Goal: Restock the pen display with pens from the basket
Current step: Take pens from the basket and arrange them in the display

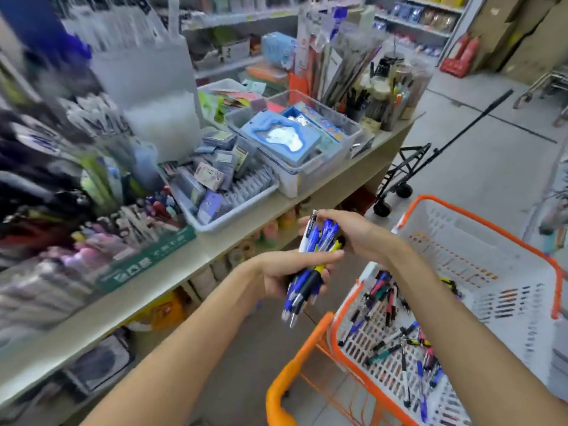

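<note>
Both hands meet in the middle of the view over a bundle of pens point(310, 265), mostly blue with one black-and-yellow one. The left hand point(285, 273) grips the lower half of the bundle, fingers wrapped round the barrels and thumb laid along the top, so the tips stick out downward below the palm. The right hand point(353, 233) comes in from the right and closes over the upper ends, its fingers curled over the clips and caps; it seems to be pinching one or two pens rather than the whole bunch, though the blur makes that hard to judge.

The bundle hangs in the air between the shelf point(172, 269) on the left and the basket point(479, 229) on the right, touching neither. The basket is white with an orange rim and sits in an orange cart point(285, 382); more loose pens point(399, 339) lie scattered on its bottom, in blue, black, pink and green. The pen display point(101, 241) stands on the shelf at the left, heavily blurred, beside a grey tray point(233, 216) of small packets.
</note>
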`<state>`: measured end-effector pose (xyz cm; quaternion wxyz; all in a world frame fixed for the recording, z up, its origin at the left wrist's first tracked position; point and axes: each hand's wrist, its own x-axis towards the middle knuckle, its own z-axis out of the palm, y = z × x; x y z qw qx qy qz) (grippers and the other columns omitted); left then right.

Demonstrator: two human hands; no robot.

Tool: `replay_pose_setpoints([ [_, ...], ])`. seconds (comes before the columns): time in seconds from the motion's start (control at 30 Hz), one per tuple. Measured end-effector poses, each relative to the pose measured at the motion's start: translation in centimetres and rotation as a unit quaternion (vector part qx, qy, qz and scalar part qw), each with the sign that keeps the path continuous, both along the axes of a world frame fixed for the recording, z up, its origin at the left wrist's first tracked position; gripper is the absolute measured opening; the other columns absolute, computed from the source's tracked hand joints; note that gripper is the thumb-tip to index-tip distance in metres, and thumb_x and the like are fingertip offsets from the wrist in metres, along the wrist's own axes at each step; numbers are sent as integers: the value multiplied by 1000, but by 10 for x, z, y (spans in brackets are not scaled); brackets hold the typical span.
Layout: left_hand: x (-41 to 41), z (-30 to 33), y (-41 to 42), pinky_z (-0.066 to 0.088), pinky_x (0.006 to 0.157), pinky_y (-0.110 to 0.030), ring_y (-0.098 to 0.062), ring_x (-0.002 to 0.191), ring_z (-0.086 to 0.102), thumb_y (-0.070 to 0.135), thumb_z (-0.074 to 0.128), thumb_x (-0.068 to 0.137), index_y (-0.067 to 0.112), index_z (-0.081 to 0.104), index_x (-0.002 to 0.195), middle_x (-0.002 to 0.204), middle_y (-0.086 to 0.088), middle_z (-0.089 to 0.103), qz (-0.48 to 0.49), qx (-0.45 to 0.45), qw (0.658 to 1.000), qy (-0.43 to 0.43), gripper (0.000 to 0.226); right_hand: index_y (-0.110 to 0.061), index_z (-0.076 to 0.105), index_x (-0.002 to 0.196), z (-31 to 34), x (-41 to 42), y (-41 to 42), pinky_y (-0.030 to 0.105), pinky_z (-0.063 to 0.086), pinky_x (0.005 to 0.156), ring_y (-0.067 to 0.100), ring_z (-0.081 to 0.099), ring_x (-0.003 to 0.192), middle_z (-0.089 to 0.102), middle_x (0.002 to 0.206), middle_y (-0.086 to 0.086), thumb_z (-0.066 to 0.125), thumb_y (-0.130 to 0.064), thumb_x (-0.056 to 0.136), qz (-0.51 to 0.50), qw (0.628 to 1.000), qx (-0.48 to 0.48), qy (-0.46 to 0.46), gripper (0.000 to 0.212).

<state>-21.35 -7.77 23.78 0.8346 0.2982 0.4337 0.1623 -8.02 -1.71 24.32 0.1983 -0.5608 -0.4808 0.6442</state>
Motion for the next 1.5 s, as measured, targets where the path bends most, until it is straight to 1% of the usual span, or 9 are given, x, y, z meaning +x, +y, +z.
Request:
replay_pose_setpoints([
  [0.13,-82,24,-3,45,45,-13,0,44,51,34,57,92,20,52,76,55,10,53,119,50,992,8,22,-16,65,99,21,-83,6,29,47,66,19,59,76,65,95,8,39,-48,98,-11,997,28,65,41],
  [0.27,-163,39,-10,45,47,-16,-6,44,52,47,63,86,18,57,71,56,4,56,178,134,970,93,33,-13,62,88,44,-157,-2,27,53,58,16,61,65,60,85,4,42,-45,97,3,991,33,128,38],
  [0.37,-213,45,-18,46,60,-26,-14,54,56,69,77,57,15,69,82,72,-4,63,220,198,937,183,59,-13,63,87,60,-207,-9,30,50,74,16,57,72,57,79,2,48,-40,97,43,993,65,93,32],
  [0.5,-266,62,-26,47,47,-20,-10,47,59,53,77,66,11,68,84,61,-1,66,299,212,912,182,47,-13,66,92,76,-257,-17,21,48,61,17,64,80,68,83,3,58,-39,92,108,989,96,28,27],
  [0.6,-294,72,-28,59,74,-35,-18,76,71,71,77,40,15,72,101,87,-3,74,310,250,892,216,83,-9,69,103,85,-281,-21,17,49,65,15,61,78,68,86,2,55,-34,95,118,984,130,38,30],
  [0.8,-323,87,-28,47,57,-22,-11,57,58,47,70,80,15,67,78,60,5,64,313,278,882,218,33,-18,74,90,103,-315,-18,21,47,71,9,58,74,66,80,-3,64,-33,88,136,977,156,59,18],
  [1.17,-358,114,-11,53,60,-24,-15,65,69,39,72,81,3,66,92,78,-11,67,466,226,831,203,39,-7,59,91,129,-350,35,14,52,59,7,65,61,68,72,1,49,-16,98,49,960,91,260,16],
  [1.33,-377,120,-3,53,53,-18,-6,60,67,29,69,85,7,70,91,78,-1,74,528,228,800,174,23,-6,52,90,142,-370,73,13,52,54,4,65,53,64,76,8,45,-7,99,-29,940,210,269,12],
  [1.5,-385,115,-1,51,52,-23,-7,50,56,33,77,74,9,65,80,59,3,62,580,205,769,173,28,-22,47,87,142,-396,96,27,54,75,12,66,74,65,80,-3,46,-11,99,-36,897,410,160,16],
])
